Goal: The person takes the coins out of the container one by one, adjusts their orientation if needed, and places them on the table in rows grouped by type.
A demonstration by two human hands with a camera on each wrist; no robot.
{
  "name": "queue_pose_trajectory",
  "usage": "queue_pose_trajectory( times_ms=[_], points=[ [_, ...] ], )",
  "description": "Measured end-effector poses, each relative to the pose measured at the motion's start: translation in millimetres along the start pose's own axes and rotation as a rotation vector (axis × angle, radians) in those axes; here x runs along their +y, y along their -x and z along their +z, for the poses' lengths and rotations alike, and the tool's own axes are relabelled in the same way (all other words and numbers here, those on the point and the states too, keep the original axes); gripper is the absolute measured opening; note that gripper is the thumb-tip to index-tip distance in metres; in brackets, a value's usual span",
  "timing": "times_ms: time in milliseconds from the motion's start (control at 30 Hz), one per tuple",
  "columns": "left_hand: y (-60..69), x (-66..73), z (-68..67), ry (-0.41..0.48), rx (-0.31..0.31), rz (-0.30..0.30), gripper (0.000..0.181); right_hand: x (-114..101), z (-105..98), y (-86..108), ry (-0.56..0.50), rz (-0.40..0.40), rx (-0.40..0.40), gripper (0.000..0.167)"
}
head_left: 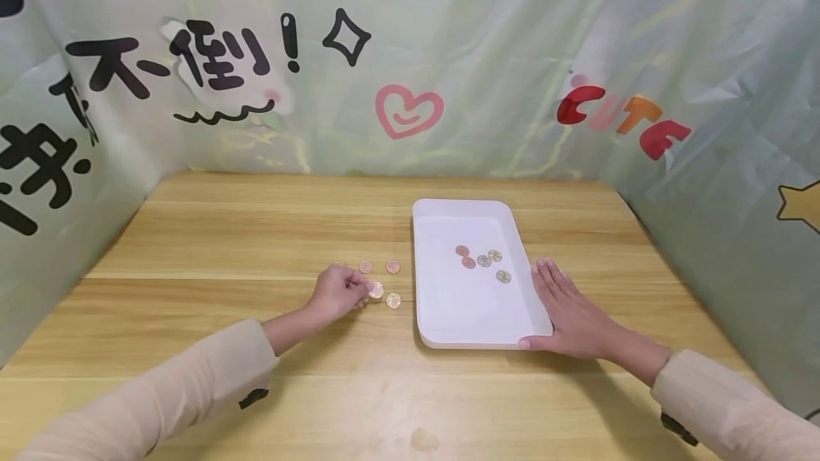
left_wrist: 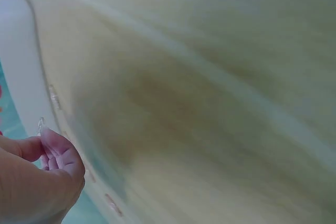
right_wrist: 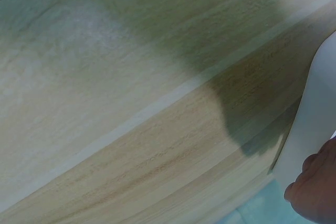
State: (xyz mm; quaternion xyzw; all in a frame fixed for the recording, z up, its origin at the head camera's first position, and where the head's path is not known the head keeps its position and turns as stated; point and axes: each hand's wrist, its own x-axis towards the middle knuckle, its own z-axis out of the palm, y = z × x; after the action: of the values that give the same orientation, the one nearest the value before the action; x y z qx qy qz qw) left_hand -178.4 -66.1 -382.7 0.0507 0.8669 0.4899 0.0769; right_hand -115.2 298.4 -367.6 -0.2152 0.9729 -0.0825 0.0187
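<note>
My left hand (head_left: 338, 293) pinches a pale gold coin (head_left: 376, 290) between thumb and fingertips, just above the table left of the tray. In the left wrist view the coin (left_wrist: 41, 124) shows edge-on at the fingertips. Around that hand lie copper-coloured coins (head_left: 393, 267) and a gold-coloured coin (head_left: 393, 300); the hand partly hides some. A white rectangular tray (head_left: 448, 326) holds two copper-coloured coins (head_left: 469, 262) and several silver or gold ones (head_left: 503, 277). My right hand (head_left: 576, 315) rests against the tray's right side, fingers extended along it and thumb at the near corner.
The wooden table (head_left: 256, 233) runs back to a printed cloth (head_left: 487, 55) that hangs behind it and along both sides. A round pale mark (head_left: 424, 440) shows near the table's front.
</note>
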Motion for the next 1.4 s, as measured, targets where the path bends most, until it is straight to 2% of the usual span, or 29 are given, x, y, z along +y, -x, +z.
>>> queue_pose_trajectory(
  times_ms=[133, 300, 567, 933, 1100, 1200, 1400],
  points=[
    [2.7, -6.1, -2.4, -0.084, -0.012, -0.010, 0.015, -0.3, 0.0, 0.3, -0.008, 0.003, -0.001, 0.114],
    [4.0, -6.4, -4.7, -0.144, -0.031, -0.039, 0.018, -0.6, 0.0, 0.3, -0.011, 0.005, -0.003, 0.114],
    [2.7, -5.0, -5.8, -0.179, -0.068, -0.049, 0.028, -1.4, -0.6, 0.9, -0.004, -0.001, 0.000, 0.114],
    [1.2, -3.3, -5.9, -0.206, -0.063, -0.048, 0.019, -1.1, -2.5, 1.1, -0.004, 0.010, -0.004, 0.114],
    [3.1, -5.3, -9.8, -0.223, -0.055, -0.003, 0.022, -1.3, -2.1, 0.3, -0.008, 0.011, -0.008, 0.114],
    [3.4, -4.6, -12.3, -0.222, -0.019, 0.045, 0.020, -1.6, -2.2, 0.0, -0.010, 0.013, -0.012, 0.114],
    [-0.2, 7.8, -12.5, -0.128, 0.028, 0.130, 0.013, -0.8, -1.8, 0.1, -0.011, 0.012, -0.011, 0.114]
  ],
)
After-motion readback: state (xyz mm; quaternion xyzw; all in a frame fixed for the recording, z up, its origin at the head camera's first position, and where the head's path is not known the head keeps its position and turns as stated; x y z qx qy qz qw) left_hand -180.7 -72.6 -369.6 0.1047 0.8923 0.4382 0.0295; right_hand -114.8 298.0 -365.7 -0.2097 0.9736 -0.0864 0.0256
